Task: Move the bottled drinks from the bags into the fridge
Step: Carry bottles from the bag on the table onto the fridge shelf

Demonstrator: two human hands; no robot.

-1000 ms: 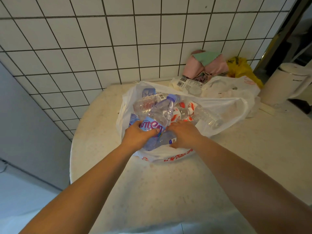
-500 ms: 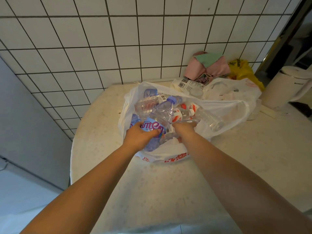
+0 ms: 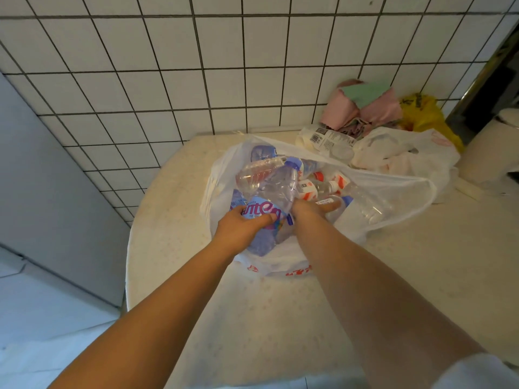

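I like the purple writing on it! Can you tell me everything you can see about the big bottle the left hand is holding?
The big bottle is clear, crinkly-looking plastic with a blue label bearing large pink-purple letters. It lies tilted in the open white plastic bag on the pale countertop, on top of other bottles. Its cap is not clear to see. The left hand grips it around the label; the right hand reaches in right beside it, onto a smaller bottle.

Thin, translucent white plastic forms the bag [image 3: 393,189], crinkled and faintly glossy. The bottles [image 3: 269,178] inside are clear, ribbed plastic with shiny film labels (one pale blue with pink lettering). The counter [image 3: 280,318] looks like matt, speckled stone. Glazed white tiles [image 3: 224,43] line the wall; the pink bundle [image 3: 362,108] seems soft cloth.
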